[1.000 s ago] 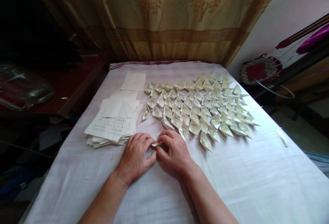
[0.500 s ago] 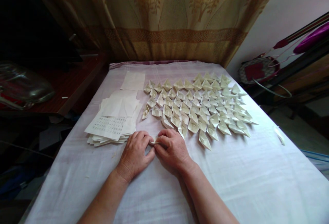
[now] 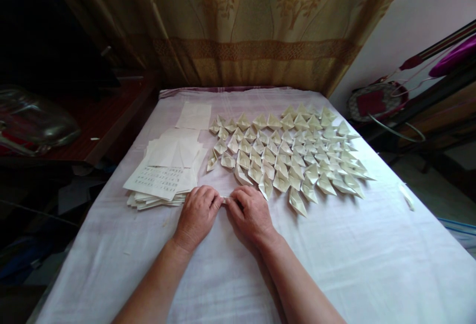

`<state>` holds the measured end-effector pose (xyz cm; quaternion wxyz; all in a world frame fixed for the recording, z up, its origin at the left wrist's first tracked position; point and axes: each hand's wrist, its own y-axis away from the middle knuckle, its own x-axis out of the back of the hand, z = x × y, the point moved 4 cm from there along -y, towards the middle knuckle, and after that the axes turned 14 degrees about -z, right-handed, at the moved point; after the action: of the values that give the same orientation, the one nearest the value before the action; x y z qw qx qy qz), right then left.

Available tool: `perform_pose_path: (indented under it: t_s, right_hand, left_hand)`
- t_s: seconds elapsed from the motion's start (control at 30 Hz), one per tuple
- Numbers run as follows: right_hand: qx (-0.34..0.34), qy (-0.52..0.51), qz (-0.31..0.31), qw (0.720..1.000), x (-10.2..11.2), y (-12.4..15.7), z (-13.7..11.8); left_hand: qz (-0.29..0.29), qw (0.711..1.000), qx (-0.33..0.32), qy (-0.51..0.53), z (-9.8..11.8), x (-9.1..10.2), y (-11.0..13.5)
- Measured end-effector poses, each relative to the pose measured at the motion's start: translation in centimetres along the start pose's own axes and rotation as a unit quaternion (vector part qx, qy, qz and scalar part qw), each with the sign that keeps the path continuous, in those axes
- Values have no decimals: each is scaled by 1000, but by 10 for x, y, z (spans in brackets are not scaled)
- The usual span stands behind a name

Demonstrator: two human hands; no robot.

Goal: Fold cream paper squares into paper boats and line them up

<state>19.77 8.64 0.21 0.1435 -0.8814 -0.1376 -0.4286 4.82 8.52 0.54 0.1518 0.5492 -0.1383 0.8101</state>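
My left hand [image 3: 198, 212] and my right hand [image 3: 250, 212] meet at the fingertips on the white cloth [image 3: 334, 264], both pinched on a small folded piece of paper [image 3: 225, 198] that is mostly hidden between them. Just beyond my right hand lie several rows of folded paper boats [image 3: 290, 155], spread across the middle and right of the cloth. A stack of flat paper sheets [image 3: 163, 175], the top one printed, sits just left of my left hand.
A single square sheet [image 3: 194, 115] lies behind the stack. A patterned curtain [image 3: 253, 27] hangs at the back. A dark wooden side table [image 3: 100, 121] with a glass dish stands left; cluttered furniture stands right. A small paper scrap [image 3: 407, 196] lies near the right edge.
Both hands have shifted slightly away from me and closed tighter over the small paper, which shows less than before. The boats and the stack have not moved.
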Motion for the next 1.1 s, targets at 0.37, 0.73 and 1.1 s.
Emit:
perform_pose_path:
  t_s: [0.37, 0.73, 1.1]
  right_hand:
    - [-26, 19, -5, 999, 0, -4, -3]
    - [-1, -30, -31, 999, 1, -3, 1]
    - [42, -101, 49, 993, 4, 14, 4]
  left_hand:
    - [-38, 998, 14, -47, -4, -3, -8]
    - [-128, 991, -8, -47, -3, 5, -14]
    - [-137, 990, 41, 10, 3, 11, -11]
